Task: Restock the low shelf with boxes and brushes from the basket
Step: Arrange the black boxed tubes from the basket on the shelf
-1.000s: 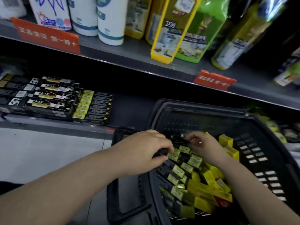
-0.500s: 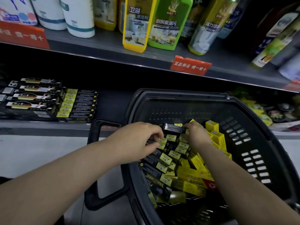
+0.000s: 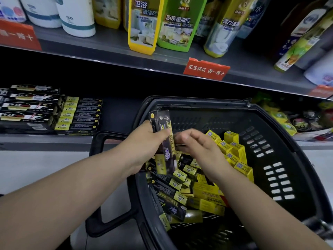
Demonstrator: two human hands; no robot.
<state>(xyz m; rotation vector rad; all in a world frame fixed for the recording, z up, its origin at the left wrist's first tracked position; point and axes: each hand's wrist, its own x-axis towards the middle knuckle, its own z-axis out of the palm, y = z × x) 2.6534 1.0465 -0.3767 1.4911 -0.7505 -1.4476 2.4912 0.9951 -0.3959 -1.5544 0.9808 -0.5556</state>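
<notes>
While the left hand holds the box: the left hand (image 3: pixel 144 147) is closed round the middle of one long black-and-yellow box (image 3: pixel 161 126), thumb across its face. The box stands over the left side of the black basket (image 3: pixel 198 103).
Right hand (image 3: pixel 196 144): fingers loosely curled, just beside the box's right edge. It cannot be told whether they pinch anything.
Box axis: nearly upright in view, with the top leaning slightly left. The yellow-dot end points up toward the shelving and the yellow-panel end points down into the heap of boxes (image 3: pixel 182 177).
Low shelf (image 3: pixel 117 116): a row of like boxes (image 3: pixel 81 114) lies flat with long axes left to right, yellow panels at the left and dots at the right. Bare shelf lies between that row and the basket.
Step in hand (judged): lift one box clear for shelving.
Method (judged): keep the mid-length grip and clear the lower end of the heap before swinging left. Turn the box about a quarter turn so the dot end faces right, then lay it flat against the row.
Risk (judged): the lower end may drag neighbouring boxes out of the basket.
</notes>
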